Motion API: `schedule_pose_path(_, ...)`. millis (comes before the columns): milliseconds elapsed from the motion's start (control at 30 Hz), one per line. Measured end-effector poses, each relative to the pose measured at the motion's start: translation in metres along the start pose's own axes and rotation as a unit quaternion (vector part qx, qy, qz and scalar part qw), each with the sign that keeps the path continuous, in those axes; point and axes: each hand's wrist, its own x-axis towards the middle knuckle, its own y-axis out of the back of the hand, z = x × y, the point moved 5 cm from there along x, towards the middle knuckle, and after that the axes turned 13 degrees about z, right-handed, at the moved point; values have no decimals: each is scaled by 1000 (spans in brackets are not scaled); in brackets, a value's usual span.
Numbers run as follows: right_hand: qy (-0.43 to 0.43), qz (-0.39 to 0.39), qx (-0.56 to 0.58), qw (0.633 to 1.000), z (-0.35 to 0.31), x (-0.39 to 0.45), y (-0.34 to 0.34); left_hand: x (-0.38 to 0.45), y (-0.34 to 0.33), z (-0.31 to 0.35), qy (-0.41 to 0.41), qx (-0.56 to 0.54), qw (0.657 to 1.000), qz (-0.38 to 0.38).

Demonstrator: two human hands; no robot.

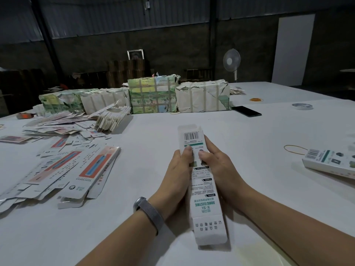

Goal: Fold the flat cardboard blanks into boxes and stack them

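Observation:
A long, narrow white cardboard box blank (pixel 203 189) with a barcode and green print lies lengthwise in front of me, its end flaps sticking out at both ends. My left hand (pixel 177 175) grips its left side and my right hand (pixel 217 169) grips its right side, both thumbs pressing on top. A heap of flat printed blanks (pixel 63 166) spreads over the table's left part. One folded white box (pixel 332 162) lies at the right edge.
Wrapped, taped bundles (pixel 153 95) stand in a row at the back of the white table (pixel 249 150). A black phone (pixel 246 111), a tape roll (pixel 302 106) and rubber bands (pixel 294 149) lie to the right. A fan (pixel 231 61) stands behind.

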Motion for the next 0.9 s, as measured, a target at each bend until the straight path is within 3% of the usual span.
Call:
schedule_pose_path(133,-11,7,-21,1000,2,0,2,1,-1,3,-25,9,999,-18)
schedule_pose_path(467,1,-3,-32,999,1,-1,-1,5,10,3,-28,1,999,21)
schedule_pose_path(900,-49,-12,8,999,1,-3,-3,-2,8,12,-63,-48,997,11)
